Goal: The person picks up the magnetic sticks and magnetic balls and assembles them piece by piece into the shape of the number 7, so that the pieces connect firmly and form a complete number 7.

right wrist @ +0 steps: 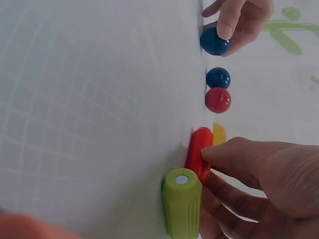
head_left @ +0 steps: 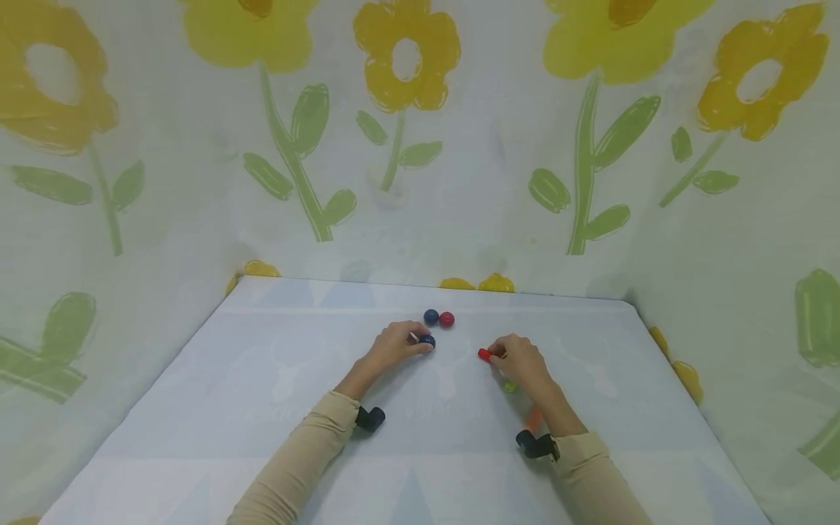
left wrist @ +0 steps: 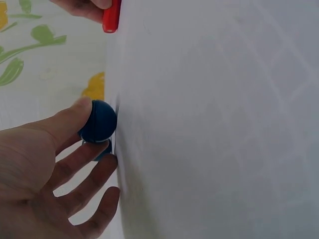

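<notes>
My left hand point(head_left: 397, 344) pinches a dark blue ball point(left wrist: 99, 121) between thumb and fingers, low at the table surface. Farther back, a second blue ball point(head_left: 431, 316) touches a red ball point(head_left: 447, 319). On the right, a short red stick point(right wrist: 199, 154) is gripped by the thumb and fingers of my right hand point(head_left: 521, 359). Nearer me than that stick lies a green ridged stick point(right wrist: 182, 204) with a pale round spot in its end; the right hand partly hides it in the head view. An orange piece point(head_left: 534, 418) lies beside the right wrist.
The pieces lie on a white table point(head_left: 295, 379) with pale patterns. Behind it and at both sides hang flower-print walls point(head_left: 459, 182). A black wrist camera point(head_left: 372, 419) sits on the left wrist, and another black camera point(head_left: 533, 444) on the right.
</notes>
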`<state>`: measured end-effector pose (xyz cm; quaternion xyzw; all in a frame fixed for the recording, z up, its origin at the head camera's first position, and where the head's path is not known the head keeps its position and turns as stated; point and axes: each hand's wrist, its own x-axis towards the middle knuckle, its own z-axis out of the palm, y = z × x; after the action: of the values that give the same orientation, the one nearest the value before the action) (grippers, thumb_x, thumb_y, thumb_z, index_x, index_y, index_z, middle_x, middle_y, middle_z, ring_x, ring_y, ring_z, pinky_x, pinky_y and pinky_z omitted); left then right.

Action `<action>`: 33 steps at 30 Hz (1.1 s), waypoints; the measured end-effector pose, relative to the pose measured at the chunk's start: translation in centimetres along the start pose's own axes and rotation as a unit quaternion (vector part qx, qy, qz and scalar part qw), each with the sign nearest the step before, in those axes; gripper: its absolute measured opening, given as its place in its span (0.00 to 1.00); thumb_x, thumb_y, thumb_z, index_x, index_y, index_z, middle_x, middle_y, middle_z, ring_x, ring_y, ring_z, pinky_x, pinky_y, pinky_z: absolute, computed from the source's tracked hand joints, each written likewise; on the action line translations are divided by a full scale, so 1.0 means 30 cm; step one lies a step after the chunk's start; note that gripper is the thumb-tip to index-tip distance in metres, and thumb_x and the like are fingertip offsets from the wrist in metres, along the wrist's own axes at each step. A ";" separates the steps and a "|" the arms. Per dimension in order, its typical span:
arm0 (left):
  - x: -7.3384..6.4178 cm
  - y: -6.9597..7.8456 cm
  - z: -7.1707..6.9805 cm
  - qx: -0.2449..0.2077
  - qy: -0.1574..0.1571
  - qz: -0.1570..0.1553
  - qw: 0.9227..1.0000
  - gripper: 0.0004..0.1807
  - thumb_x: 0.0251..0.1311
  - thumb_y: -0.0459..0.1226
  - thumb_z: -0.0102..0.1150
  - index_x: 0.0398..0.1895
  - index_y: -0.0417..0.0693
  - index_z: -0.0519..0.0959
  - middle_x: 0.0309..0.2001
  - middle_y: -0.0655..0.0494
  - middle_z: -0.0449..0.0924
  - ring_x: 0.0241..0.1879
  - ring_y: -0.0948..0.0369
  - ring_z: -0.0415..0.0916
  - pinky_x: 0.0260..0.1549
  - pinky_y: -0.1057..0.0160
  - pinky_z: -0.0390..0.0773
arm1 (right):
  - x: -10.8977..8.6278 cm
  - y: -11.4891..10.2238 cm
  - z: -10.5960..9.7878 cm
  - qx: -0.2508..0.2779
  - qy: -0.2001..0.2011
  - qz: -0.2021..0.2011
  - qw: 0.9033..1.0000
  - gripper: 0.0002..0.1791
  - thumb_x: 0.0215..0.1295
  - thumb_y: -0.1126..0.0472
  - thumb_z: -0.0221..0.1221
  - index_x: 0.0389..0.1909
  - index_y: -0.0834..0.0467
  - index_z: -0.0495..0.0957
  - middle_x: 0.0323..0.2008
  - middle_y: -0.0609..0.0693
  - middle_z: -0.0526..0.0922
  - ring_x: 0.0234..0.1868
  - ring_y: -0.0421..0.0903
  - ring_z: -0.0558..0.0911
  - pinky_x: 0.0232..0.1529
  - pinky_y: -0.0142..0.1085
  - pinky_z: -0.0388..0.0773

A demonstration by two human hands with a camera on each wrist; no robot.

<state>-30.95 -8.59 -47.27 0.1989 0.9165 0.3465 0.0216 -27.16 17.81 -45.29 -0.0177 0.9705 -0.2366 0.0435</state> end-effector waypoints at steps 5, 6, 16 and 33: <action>0.000 0.012 0.003 -0.004 -0.003 -0.004 1.000 0.16 0.58 0.45 0.68 0.48 0.52 0.83 0.45 0.56 0.85 0.41 0.62 0.78 0.45 0.63 0.79 | -0.005 -0.002 -0.002 -0.015 0.001 0.003 1.000 0.09 0.62 0.63 0.65 0.43 0.58 0.85 0.35 0.51 0.85 0.34 0.45 0.78 0.43 0.41 0.82; 0.000 0.013 0.002 -0.005 -0.003 -0.004 1.000 0.16 0.58 0.45 0.68 0.48 0.52 0.83 0.45 0.56 0.85 0.41 0.62 0.78 0.45 0.62 0.79 | -0.006 -0.002 -0.002 -0.016 0.000 0.004 1.000 0.09 0.62 0.63 0.65 0.43 0.58 0.85 0.35 0.51 0.85 0.34 0.45 0.78 0.43 0.41 0.82; 0.000 0.014 0.000 -0.001 -0.013 -0.003 1.000 0.16 0.58 0.45 0.68 0.49 0.52 0.83 0.46 0.55 0.85 0.41 0.62 0.78 0.44 0.63 0.79 | -0.008 -0.001 0.005 -0.029 0.005 -0.003 1.000 0.10 0.60 0.62 0.67 0.43 0.57 0.84 0.35 0.51 0.84 0.33 0.45 0.77 0.41 0.40 0.82; 0.003 -0.009 -0.003 -0.003 -0.012 -0.004 1.000 0.17 0.58 0.45 0.68 0.49 0.53 0.83 0.46 0.57 0.85 0.41 0.63 0.78 0.44 0.63 0.79 | -0.010 -0.016 0.001 -0.046 0.011 -0.022 0.999 0.12 0.59 0.63 0.67 0.44 0.57 0.84 0.38 0.52 0.85 0.37 0.47 0.78 0.48 0.44 0.81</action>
<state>-31.15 -8.79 -47.36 0.1992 0.9159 0.3469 0.0341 -26.86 17.38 -45.06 -0.0387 0.9800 -0.1931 0.0270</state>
